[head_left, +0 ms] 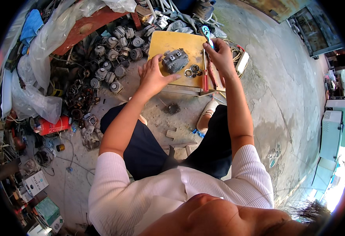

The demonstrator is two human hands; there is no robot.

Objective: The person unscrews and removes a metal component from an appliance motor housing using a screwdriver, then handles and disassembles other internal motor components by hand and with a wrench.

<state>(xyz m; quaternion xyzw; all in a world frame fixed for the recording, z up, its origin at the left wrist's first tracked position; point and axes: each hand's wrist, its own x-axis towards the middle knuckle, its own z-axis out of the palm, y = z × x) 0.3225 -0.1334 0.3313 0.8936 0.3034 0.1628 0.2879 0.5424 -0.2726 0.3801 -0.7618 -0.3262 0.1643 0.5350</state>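
Note:
On a yellow board (160, 39) lies a grimy grey metal housing (175, 60). My left hand (154, 74) is at its left side, fingers apart and curved, thumb reaching along the board below it. My right hand (220, 57) grips a ratchet wrench (206, 33) with a blue and silver head, raised at the board's upper right. Several metal rings (188, 72) lie right of the housing, beside a red-handled screwdriver (205, 80) and red-handled pliers (213, 76).
Piles of grimy motor parts (113, 55) fill the floor at the left, with plastic sheeting (38, 78) and a red cylinder (52, 125). Coiled cables and a white strip (241, 63) lie right of the board. Concrete floor (278, 110) stretches right toward pale cabinets (329, 135).

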